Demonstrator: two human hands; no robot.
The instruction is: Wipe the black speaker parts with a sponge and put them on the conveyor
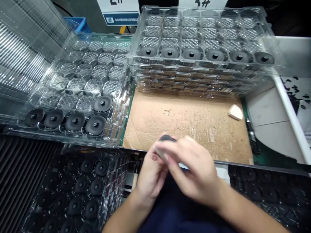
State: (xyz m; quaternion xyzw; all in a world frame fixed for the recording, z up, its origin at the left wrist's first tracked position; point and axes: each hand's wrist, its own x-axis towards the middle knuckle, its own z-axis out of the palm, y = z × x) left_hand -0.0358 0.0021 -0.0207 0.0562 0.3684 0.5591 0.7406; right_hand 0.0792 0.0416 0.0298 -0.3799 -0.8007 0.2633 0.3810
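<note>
My left hand is closed around a dark grey part, most of which my fingers cover. It resembles the round black caps in the trays, though its full shape is hidden. My right hand is closed and slightly blurred, its fingertips pressed against that part. A pale patch shows under the right fingers, and I cannot make out whether it is a separate thing. Both hands are over the front edge of the cardboard sheet. To the left, a clear plastic tray carries several round black caps with small central stems.
A stack of clear trays stands at the back, black caps along its front row. Filled trays sit lower left; another sits lower right. A whitish block lies on the cardboard's right. Small black pieces are scattered far right.
</note>
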